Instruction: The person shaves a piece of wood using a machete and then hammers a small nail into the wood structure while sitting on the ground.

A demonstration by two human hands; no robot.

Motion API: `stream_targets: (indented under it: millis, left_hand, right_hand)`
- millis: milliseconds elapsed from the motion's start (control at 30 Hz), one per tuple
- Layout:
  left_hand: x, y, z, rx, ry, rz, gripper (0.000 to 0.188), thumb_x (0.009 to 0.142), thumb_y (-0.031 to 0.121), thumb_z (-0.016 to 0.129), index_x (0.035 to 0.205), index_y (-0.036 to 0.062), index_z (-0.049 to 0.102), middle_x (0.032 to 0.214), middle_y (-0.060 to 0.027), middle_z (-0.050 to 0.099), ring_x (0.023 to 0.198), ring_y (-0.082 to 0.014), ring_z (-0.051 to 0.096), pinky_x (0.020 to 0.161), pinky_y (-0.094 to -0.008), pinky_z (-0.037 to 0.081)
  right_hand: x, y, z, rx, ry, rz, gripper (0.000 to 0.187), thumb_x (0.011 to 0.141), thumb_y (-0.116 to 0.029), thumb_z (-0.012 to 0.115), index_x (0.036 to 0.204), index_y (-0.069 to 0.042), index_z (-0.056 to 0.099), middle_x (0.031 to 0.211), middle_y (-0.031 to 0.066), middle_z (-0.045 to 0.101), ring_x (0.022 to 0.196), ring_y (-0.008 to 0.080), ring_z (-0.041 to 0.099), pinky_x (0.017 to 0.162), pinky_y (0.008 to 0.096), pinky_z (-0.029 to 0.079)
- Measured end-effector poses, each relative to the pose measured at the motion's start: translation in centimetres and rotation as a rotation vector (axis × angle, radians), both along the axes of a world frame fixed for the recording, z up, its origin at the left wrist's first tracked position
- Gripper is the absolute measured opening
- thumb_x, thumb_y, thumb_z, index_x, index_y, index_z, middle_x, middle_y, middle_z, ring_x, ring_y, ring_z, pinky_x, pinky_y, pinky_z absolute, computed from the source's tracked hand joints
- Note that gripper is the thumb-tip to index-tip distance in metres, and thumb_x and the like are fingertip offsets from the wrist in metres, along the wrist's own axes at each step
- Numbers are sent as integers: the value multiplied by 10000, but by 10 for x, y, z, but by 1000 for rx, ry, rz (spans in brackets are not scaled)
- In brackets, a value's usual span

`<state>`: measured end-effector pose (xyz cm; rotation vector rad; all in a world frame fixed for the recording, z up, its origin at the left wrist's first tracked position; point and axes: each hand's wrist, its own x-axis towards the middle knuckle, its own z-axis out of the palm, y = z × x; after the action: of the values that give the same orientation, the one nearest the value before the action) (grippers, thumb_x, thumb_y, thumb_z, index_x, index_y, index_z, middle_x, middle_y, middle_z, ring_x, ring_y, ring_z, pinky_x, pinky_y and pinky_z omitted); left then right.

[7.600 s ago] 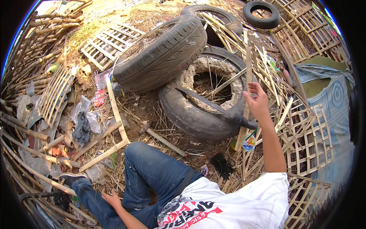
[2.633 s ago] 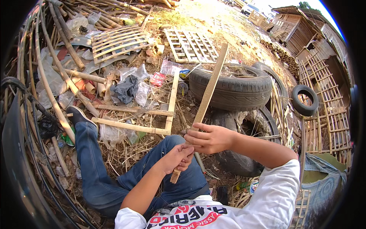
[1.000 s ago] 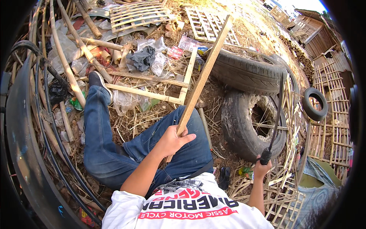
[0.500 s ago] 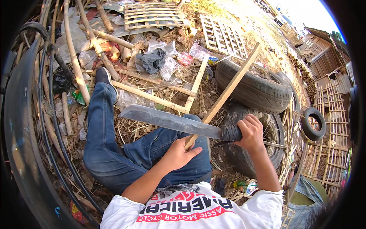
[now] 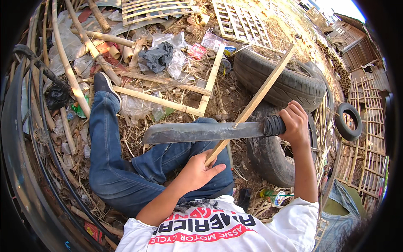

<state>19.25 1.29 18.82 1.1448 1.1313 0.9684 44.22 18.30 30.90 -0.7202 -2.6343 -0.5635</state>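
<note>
My left hand [image 5: 200,171] is closed round the lower end of a long bamboo strip [image 5: 268,80], which slants up to the right over the tires. In my right hand [image 5: 294,124] is the black-wrapped handle of a machete [image 5: 197,132], its wide grey blade pointing left. The blade lies across the strip, a little above my left hand, and appears to touch it where a small nick or sliver shows at the edge. The blade's left part extends over my jeans-covered leg [image 5: 110,143].
Two worn tires [image 5: 279,82] are stacked ahead to the right, and a smaller tire [image 5: 349,122] stands farther right. Bamboo strips [image 5: 157,101] joined at a corner lie ahead. Bamboo lattice panels [image 5: 241,23], poles [image 5: 67,63] and plastic litter [image 5: 157,56] cover the ground. Black curved tubing [image 5: 40,126] runs along my left.
The machete has shifted right and turned closer to level, its handle moving up and to the right with my right hand. My left hand still grips the strip in nearly the same place.
</note>
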Motion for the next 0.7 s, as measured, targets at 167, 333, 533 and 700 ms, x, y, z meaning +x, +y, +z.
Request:
stream_targets:
  millis: [167, 333, 533, 700]
  left_hand:
    - [-1, 10, -1, -100, -44, 93, 336, 818, 207, 779, 787, 67, 475, 675, 42, 421, 609, -62, 381, 544, -250, 363]
    - [2, 10, 8, -5, -29, 84, 328, 803, 178, 795, 826, 63, 489, 666, 49, 412, 609, -49, 387, 533, -231, 359]
    - [-1, 17, 2, -61, -40, 110, 335, 798, 162, 798, 868, 61, 487, 693, 48, 411, 601, -35, 371, 541, -220, 362]
    - [-1, 10, 10, -21, -45, 80, 342, 815, 182, 784, 901, 42, 484, 696, 28, 422, 584, -46, 378, 529, -220, 369]
  right_hand:
    - [-12, -20, -26, -178, -68, -97, 460, 353, -142, 794, 735, -97, 542, 665, 48, 572, 697, 254, 588, 767, 378, 485]
    - [-48, -48, -29, -253, -23, -46, 418, 367, -132, 782, 698, -100, 529, 640, 49, 563, 672, 250, 578, 763, 358, 486]
    - [-20, -12, -33, -161, -39, -193, 365, 409, -108, 756, 695, -88, 530, 637, 64, 571, 656, 258, 589, 743, 353, 487]
    - [-29, -3, -36, -109, 62, 0, 308, 463, -93, 743, 689, -74, 535, 644, 83, 573, 653, 276, 575, 708, 379, 492]
